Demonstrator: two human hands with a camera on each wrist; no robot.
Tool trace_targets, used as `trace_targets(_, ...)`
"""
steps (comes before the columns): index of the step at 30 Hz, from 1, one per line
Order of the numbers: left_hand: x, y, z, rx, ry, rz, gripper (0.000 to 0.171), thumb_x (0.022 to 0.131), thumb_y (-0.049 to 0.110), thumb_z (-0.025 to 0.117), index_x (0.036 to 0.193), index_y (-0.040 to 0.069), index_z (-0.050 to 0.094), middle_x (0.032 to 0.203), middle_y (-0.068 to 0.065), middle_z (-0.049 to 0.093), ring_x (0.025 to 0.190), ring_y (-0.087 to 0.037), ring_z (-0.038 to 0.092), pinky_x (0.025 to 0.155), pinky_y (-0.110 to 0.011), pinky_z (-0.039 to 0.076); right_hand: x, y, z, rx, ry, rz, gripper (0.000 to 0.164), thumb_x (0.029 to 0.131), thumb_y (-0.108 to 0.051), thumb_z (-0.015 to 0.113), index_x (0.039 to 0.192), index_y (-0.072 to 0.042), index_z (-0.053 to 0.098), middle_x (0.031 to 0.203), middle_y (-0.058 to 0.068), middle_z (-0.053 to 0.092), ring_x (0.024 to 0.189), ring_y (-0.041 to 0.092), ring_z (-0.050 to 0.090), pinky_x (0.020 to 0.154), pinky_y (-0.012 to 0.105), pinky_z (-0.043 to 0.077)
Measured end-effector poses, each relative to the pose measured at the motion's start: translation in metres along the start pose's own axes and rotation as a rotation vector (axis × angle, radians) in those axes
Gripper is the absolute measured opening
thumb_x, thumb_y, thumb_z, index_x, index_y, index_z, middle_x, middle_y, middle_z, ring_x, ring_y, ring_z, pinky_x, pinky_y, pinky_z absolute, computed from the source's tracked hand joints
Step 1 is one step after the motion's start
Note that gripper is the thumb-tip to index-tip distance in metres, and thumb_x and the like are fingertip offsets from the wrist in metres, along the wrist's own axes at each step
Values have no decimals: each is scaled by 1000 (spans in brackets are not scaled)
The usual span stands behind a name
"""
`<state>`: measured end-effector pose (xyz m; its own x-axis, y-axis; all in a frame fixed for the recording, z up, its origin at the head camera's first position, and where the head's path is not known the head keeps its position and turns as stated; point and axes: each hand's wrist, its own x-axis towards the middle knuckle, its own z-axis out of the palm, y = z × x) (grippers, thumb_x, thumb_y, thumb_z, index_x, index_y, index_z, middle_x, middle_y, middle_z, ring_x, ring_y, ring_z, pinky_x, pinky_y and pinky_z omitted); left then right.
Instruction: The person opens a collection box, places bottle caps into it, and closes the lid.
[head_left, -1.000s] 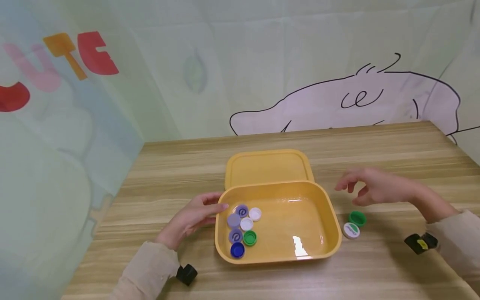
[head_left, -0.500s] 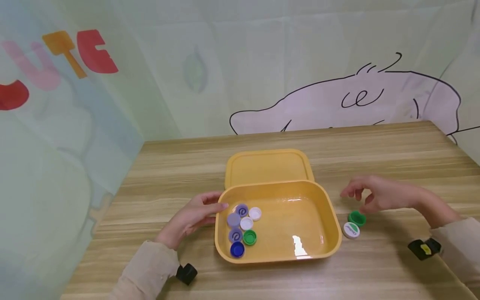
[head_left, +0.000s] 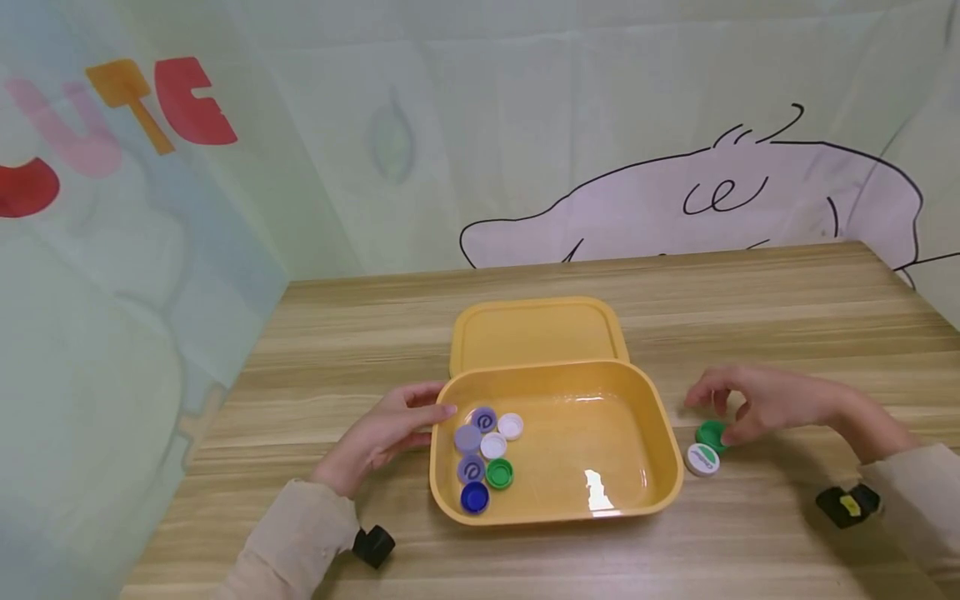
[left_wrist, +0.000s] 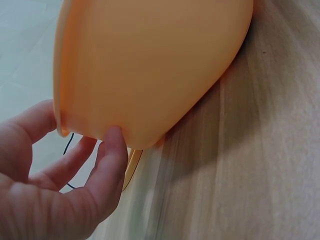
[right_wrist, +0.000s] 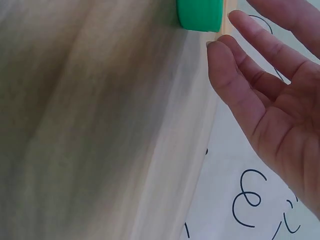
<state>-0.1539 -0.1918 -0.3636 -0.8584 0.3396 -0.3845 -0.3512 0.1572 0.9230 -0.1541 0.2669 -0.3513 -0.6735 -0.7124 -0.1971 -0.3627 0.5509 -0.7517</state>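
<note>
In the head view a yellow plastic box [head_left: 558,450] holds several bottle caps at its left side. My left hand [head_left: 386,429] grips the box's left wall, thumb over the rim and fingers against the outside; the left wrist view shows this hand [left_wrist: 65,185] at a corner. Beside the box on the right lie a green bottle cap [head_left: 708,433] and a white bottle cap [head_left: 702,460] with a green mark. My right hand [head_left: 772,400] hovers just above the green cap, its thumb tip close by. In the right wrist view the green cap [right_wrist: 200,15] shows beyond parted fingers.
Behind the box lies its yellow lid [head_left: 536,333], partly covered by the box's back rim. Inside are a blue cap [head_left: 475,497], a green cap [head_left: 499,473], white caps [head_left: 510,427] and purple caps [head_left: 468,438]. The wooden table [head_left: 360,333] meets a printed cloth backdrop [head_left: 480,150].
My right hand has come down and slightly rightward, bringing its thumb close to the green cap beside the box. The left hand keeps its grip on the box.
</note>
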Motion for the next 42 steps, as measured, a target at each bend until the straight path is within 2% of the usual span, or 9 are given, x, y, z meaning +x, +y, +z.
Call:
trace_targets(5,0,0,0,-4,3,-2,55,88,10,61,135,-8,39,123,-19,52,97,-16,58,82,-33,53,-1,3,4,28,-26,-9,45,73,-15,76,113,-6,59,101,5,57,86,16,52,70,29,54)
trace_targets(14,2,-2,0,-7,6,-9,54,87,10,63,134,-7,41,124,-18,52,98,-17,58,82,-35,53,-3,9,10,12,-47,-14,43,73,-19,77,112,-13,59,110,3,57,97,12,52,84,23,46)
trace_targets(22,2,-3,0,-9,7,-12,55,87,10,63,135,-7,41,123,-18,53,98,-17,58,82,-35,53,-1,12,14,42,-28,-81,42,72,-14,77,109,-8,59,108,7,56,93,10,50,80,22,46)
trace_targets(32,1,-2,0,-9,15,-13,55,87,9,62,135,-7,41,124,-19,52,98,-18,58,83,-36,53,-1,13,15,45,-16,-64,38,72,-12,76,107,-11,60,104,4,56,89,12,50,76,23,47)
trace_targets(42,0,0,1,-8,11,-11,55,87,10,62,135,-7,41,125,-20,52,99,-18,58,83,-36,53,0,11,11,67,-17,-54,36,74,-10,75,107,-9,61,103,7,56,88,14,51,73,29,54)
